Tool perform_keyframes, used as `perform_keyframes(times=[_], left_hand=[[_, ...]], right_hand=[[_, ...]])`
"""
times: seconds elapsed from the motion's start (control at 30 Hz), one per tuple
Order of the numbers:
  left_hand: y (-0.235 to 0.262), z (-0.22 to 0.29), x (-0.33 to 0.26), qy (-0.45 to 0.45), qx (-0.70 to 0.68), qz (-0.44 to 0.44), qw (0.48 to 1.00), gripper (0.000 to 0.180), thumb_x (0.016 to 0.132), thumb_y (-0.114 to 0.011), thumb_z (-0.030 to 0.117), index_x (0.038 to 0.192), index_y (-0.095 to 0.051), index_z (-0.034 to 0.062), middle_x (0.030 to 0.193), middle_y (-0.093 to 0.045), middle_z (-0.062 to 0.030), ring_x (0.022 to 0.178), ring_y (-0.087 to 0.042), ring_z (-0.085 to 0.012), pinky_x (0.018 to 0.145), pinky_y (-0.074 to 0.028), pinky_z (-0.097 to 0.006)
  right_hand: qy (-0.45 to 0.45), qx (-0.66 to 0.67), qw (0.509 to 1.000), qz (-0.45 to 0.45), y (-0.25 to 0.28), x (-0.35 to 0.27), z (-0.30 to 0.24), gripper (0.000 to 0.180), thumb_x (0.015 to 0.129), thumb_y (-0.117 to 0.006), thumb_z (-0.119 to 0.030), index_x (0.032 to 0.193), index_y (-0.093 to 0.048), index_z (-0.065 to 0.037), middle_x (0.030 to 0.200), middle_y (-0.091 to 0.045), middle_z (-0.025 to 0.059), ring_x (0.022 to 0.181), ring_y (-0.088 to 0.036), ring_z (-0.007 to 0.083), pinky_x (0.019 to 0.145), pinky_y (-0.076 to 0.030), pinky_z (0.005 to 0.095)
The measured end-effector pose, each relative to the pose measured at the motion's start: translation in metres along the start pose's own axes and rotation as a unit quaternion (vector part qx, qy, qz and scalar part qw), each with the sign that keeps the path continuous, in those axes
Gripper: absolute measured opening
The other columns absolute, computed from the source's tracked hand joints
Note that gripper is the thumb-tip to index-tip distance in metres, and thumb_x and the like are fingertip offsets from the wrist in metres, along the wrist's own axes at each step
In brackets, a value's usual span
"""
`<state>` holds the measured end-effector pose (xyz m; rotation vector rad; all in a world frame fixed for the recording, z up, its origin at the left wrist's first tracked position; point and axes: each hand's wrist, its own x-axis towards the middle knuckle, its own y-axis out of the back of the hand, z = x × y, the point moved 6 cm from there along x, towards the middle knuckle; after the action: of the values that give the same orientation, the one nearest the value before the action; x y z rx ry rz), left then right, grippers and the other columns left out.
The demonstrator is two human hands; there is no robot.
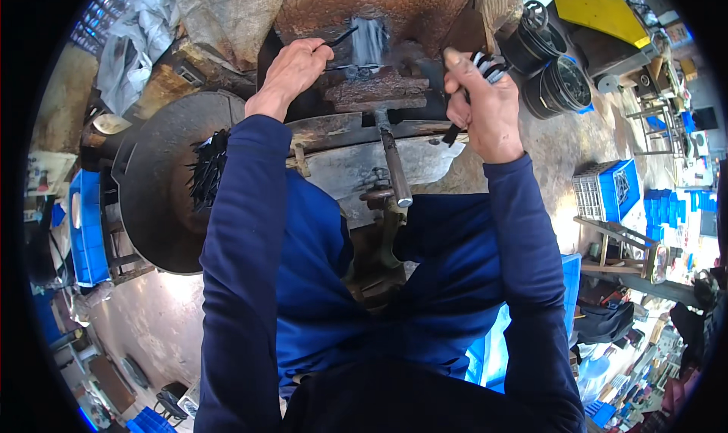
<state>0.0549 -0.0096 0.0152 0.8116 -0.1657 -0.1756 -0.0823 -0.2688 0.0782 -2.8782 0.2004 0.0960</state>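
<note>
My left hand (296, 70) is closed, pinching a thin black strip (345, 36) whose tip points toward a shiny grey metal face (368, 42) in the rust-brown machine. My right hand (487, 107) is closed round a bundle of dark strips (453, 134); pale, shiny ends stick out above its fingers. Between the hands, below the shiny face, lies a rough, crusted block (377, 92). A metal bar (394, 164) runs from beneath it toward my knees. Left of my left forearm, a wide dark pan (155, 198) holds a heap of similar black pieces (208, 171).
Two black buckets (557, 88) stand at the right of the machine, near a yellow panel (603, 16). Farther right is a blue and white crate (607, 190) by a wooden stool (618, 243). A blue tray (89, 227) stands beyond the pan. Grey sheeting (140, 46) hangs at upper left.
</note>
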Motion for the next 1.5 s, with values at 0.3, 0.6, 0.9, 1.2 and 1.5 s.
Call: perform_keyframes(times=[0.3, 0.6, 0.9, 1.2, 1.5], left_hand=[[0.006, -0.027, 0.008, -0.025, 0.075, 0.033, 0.996, 0.041, 0.086, -0.049, 0.037, 0.111, -0.070, 0.0108, 0.120, -0.066, -0.0135, 0.114, -0.060, -0.0352, 0.100, -0.047, -0.042], [0.023, -0.010, -0.026, 0.138, -0.072, 0.149, 0.977, 0.038, 0.089, -0.049, 0.037, 0.104, -0.073, 0.0106, 0.110, -0.068, -0.0211, 0.109, -0.062, -0.0388, 0.098, -0.047, -0.045], [0.031, 0.051, -0.016, -0.010, -0.018, 0.404, 0.915, 0.029, 0.085, -0.058, 0.027, 0.091, -0.071, 0.0014, 0.097, -0.064, -0.0213, 0.098, -0.059, -0.0389, 0.087, -0.047, -0.049], [0.028, 0.069, -0.015, -0.008, -0.277, 0.298, 0.913, 0.021, 0.084, -0.061, 0.018, 0.084, -0.066, -0.0020, 0.084, -0.067, -0.0245, 0.085, -0.064, -0.0415, 0.079, -0.050, -0.051], [0.014, 0.078, -0.014, -0.019, -0.266, 0.327, 0.907, 0.020, 0.081, -0.061, 0.018, 0.078, -0.068, -0.0005, 0.079, -0.067, -0.0252, 0.078, -0.066, -0.0430, 0.076, -0.052, -0.051]], right_hand=[[0.206, -0.428, 0.851, -0.224, -0.038, -0.044, 0.027, 0.029, 0.082, -0.063, 0.003, 0.111, -0.066, -0.003, 0.106, -0.070, 0.0081, 0.096, -0.064, 0.0154, 0.083, -0.050, 0.0273], [0.257, -0.456, 0.798, -0.298, -0.058, -0.057, 0.048, 0.036, 0.080, -0.069, 0.002, 0.116, -0.063, -0.001, 0.125, -0.063, 0.0135, 0.106, -0.063, 0.0204, 0.090, -0.049, 0.0317], [0.088, -0.274, 0.956, -0.047, -0.067, 0.009, 0.017, 0.025, 0.096, -0.061, -0.012, 0.119, -0.064, -0.001, 0.112, -0.068, 0.0094, 0.045, -0.036, 0.0038, 0.047, -0.037, 0.0200], [0.091, -0.254, 0.963, -0.019, -0.076, 0.116, -0.016, 0.024, 0.097, -0.061, -0.015, 0.114, -0.065, 0.000, 0.068, -0.056, -0.0024, 0.048, -0.037, 0.0047, 0.047, -0.036, 0.0221], [0.119, -0.229, 0.966, 0.007, -0.072, 0.190, 0.000, 0.021, 0.095, -0.065, -0.020, 0.101, -0.070, 0.000, 0.062, -0.052, -0.0041, 0.049, -0.038, 0.0054, 0.048, -0.030, 0.0224]])
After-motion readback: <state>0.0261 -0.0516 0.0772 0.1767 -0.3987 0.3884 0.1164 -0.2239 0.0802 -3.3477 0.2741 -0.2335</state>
